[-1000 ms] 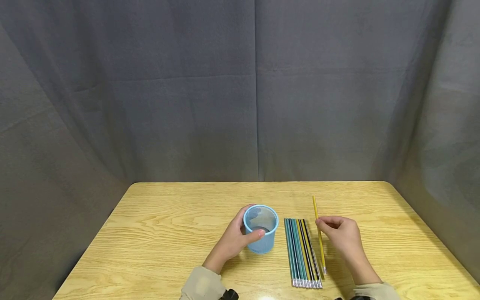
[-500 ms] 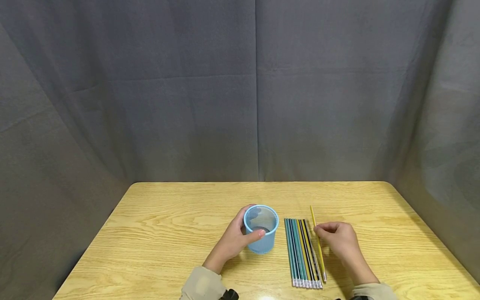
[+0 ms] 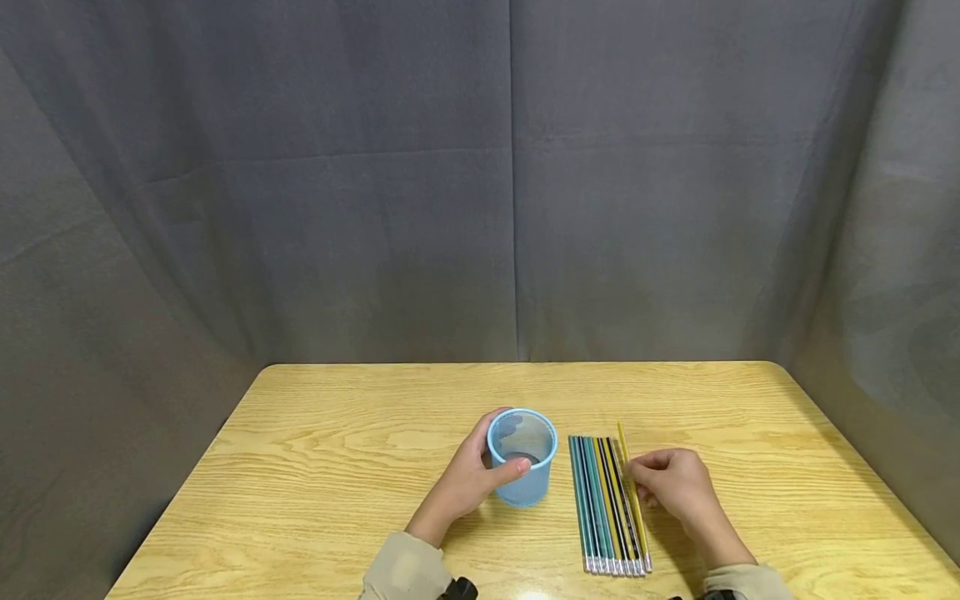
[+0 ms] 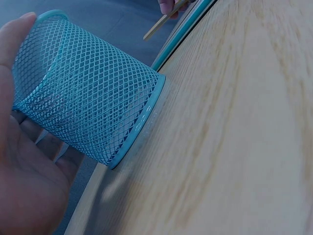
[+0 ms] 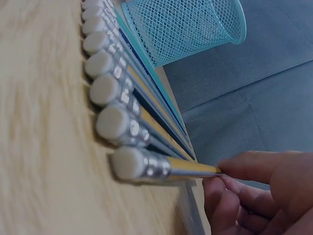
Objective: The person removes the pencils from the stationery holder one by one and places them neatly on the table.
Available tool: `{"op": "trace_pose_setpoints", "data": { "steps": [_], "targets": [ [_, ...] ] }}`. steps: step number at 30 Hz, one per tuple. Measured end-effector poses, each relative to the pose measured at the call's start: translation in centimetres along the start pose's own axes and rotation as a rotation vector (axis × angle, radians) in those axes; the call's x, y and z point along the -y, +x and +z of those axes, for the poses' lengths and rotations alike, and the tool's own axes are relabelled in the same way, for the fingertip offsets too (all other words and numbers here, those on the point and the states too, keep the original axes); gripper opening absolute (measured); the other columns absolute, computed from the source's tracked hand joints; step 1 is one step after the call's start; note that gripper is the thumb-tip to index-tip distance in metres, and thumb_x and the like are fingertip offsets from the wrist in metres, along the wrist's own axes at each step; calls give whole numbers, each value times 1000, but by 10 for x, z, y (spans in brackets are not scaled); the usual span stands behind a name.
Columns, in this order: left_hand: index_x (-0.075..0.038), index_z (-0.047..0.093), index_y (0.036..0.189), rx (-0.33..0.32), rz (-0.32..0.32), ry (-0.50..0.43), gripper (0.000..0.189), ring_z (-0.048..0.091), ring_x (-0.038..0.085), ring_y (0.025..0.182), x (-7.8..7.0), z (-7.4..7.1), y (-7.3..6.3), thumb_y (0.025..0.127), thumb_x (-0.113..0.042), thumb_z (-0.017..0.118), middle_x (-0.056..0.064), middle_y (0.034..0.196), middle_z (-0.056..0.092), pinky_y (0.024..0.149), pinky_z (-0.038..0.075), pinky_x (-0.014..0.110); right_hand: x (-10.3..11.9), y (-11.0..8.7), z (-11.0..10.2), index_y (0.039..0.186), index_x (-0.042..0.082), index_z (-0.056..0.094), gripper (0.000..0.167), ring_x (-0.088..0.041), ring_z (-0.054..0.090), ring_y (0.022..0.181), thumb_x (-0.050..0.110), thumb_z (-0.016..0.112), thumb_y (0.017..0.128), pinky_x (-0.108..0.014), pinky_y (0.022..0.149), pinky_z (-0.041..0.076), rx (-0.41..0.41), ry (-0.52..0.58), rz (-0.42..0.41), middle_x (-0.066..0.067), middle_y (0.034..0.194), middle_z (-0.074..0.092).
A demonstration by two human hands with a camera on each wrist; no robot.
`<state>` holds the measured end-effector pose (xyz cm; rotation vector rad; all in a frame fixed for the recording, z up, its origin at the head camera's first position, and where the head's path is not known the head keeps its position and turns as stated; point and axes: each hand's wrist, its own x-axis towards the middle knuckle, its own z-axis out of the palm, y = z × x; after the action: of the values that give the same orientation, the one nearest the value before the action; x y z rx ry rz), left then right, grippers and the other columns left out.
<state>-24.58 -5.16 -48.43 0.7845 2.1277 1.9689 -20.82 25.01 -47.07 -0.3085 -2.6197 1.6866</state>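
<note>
A light blue mesh pencil cup (image 3: 521, 487) stands upright on the table, and my left hand (image 3: 465, 483) holds it, thumb over the near rim and fingers round the far left side. My right hand (image 3: 678, 487) pinches a yellow pencil (image 3: 634, 508) between thumb and fingers. Its eraser end lies low by the row of pencils (image 3: 603, 508), while the far tip is raised. Green, black and yellow pencils make up that row, side by side with their white erasers (image 5: 100, 64) lined up toward me. In the left wrist view the cup's mesh wall (image 4: 93, 88) fills the upper left.
The wooden table (image 3: 337, 467) carries everything. Grey cloth (image 3: 375, 208) hangs behind it and on both sides. Beige sleeves (image 3: 408, 571) and dark wrist straps show at the bottom edge.
My right hand has brought the yellow pencil down and left, from apart to right beside the row's right end. The left hand and the cup have stayed in place.
</note>
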Motion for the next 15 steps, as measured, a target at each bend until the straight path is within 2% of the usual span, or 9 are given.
{"op": "trace_pose_setpoints", "data": {
  "steps": [15],
  "targets": [
    [-23,36,150,-6,-10,12,73,48,28,128,0,0,-1,89,-32,75,5,137,51,108,33,52,-4,-1,3,92,-9,71,17,-19,64,61,7,72,88,-31,58,56,43,-18,18,-10,77,66]
  ]
}}
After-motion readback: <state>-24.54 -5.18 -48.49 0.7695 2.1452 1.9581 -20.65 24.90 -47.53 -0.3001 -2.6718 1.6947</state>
